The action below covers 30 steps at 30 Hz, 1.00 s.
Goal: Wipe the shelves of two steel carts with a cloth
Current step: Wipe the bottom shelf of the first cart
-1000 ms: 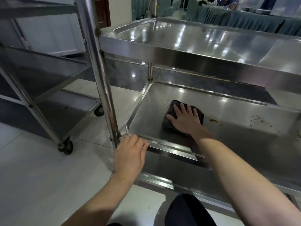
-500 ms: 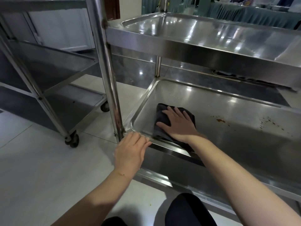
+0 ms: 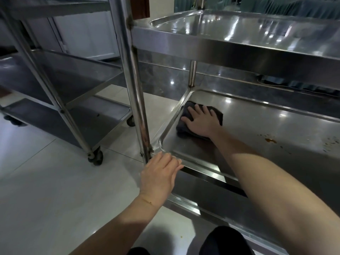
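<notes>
- Pressing flat on the dark cloth (image 3: 185, 124), the right hand (image 3: 201, 123) has its fingers straight and spread, not curled round the fabric.
- The cloth lies folded in the far-left corner of the lower shelf (image 3: 257, 129) of the near steel cart (image 3: 239, 48), just beside the raised rim.
- The left hand (image 3: 160, 173) rests released, fingers straight and together, on the near-left corner rim of the lower shelf, touching the base of the upright post (image 3: 133, 80).
- The lower shelf is a shallow pressed tray with rounded corners and a dull brushed finish; brown stains (image 3: 270, 140) and small specks lie on its right part, well apart from the cloth.
- The upper shelf (image 3: 239, 26) is polished and mirrors ceiling lights.
- A second steel cart (image 3: 60, 80) stands to the left, with angled tubular legs, flat shelves and a black castor (image 3: 96, 158).
- The floor (image 3: 46, 190) is pale glossy tile; a darker polished band lies beyond.
- Blue-green draped furniture (image 3: 294, 6) stands at the far right.
</notes>
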### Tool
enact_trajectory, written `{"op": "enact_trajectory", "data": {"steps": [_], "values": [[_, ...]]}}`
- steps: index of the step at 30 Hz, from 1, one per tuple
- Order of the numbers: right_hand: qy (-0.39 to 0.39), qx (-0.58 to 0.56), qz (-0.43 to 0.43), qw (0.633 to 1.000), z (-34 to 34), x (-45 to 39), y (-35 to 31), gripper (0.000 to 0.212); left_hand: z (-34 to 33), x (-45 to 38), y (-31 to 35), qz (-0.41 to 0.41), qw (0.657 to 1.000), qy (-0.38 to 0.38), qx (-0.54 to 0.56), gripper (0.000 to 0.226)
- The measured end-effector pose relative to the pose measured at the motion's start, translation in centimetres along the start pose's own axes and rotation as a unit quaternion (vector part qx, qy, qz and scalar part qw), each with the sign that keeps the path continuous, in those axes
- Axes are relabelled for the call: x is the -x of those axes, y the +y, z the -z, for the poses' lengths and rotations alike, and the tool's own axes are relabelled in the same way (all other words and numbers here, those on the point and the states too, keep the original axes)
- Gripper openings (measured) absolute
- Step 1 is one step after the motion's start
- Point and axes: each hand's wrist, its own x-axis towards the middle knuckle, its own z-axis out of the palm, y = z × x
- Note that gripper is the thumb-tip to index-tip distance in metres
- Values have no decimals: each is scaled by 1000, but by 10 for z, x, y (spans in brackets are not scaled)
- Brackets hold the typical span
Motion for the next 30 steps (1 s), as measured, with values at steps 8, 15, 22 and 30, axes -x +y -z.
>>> {"op": "enact_trajectory", "data": {"steps": [8,15,22,30], "values": [[4,3,76,997,-10,27,-7,70,-3,3,4,17,1000,13,7,21],[8,-33,-13,999,-2,-17,-13,79,-4,3,3,27,999,12,18,21],[19,-44,78,996,-19,54,-48,80,-3,5,7,45,999,0,25,15],[53,-84,19,995,-10,27,-39,76,-3,14,13,34,999,9,39,11]]}}
